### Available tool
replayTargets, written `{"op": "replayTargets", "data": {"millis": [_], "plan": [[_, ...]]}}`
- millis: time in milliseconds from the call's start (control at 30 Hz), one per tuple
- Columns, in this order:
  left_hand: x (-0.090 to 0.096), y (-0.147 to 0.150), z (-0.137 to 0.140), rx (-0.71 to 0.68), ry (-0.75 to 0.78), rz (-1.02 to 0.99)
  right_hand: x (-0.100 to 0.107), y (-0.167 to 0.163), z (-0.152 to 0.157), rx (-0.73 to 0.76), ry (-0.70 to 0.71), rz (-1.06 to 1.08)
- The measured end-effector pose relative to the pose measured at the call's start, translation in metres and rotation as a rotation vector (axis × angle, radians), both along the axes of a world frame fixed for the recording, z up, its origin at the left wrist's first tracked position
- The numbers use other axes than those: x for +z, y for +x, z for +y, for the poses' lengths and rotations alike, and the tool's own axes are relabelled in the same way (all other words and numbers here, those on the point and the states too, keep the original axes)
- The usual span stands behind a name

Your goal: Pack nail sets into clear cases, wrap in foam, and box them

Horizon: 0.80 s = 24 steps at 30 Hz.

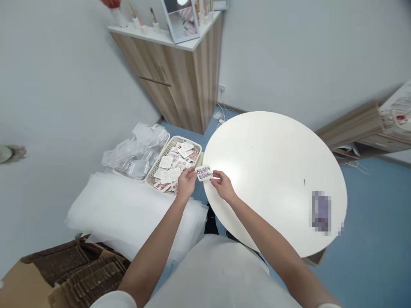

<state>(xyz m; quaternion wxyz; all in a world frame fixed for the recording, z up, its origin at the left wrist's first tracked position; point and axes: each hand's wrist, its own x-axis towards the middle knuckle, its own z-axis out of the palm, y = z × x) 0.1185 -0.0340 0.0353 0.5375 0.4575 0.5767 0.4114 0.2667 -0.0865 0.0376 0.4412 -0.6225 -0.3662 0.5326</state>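
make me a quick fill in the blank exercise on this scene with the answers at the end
The left hand and right hand hold a small white rectangular card with ____ rows of shiny oval pieces.
In the picture, the white perforated plastic basket lies to the ____ of the round white table.
The smooth floor is coloured ____.
The pale-framed picture stands on ____ of the wood-grain cabinet.

Missing words: two; left; blue; top.

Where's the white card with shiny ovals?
Head view, centre: the card is held between left hand and right hand, at left edge of round white table.
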Motion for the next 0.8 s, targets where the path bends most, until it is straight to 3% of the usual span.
{"op": "replayTargets", "data": {"millis": [233,400,600,800], "plan": [[0.005,0.088,-0.08,-0.27,-0.125,0.012,0.006,0.087,-0.114,-0.209,-0.064,0.078],[0.011,0.134,-0.133,-0.454,-0.232,-0.003,0.008,0.134,-0.174,-0.35,-0.081,0.127],[0.026,0.165,-0.172,-0.67,-0.288,0.05,0.008,0.173,-0.213,-0.396,-0.028,0.183],[0.034,0.18,-0.187,-0.74,-0.209,0.084,0.016,0.19,-0.219,-0.16,0.01,0.179]]}}
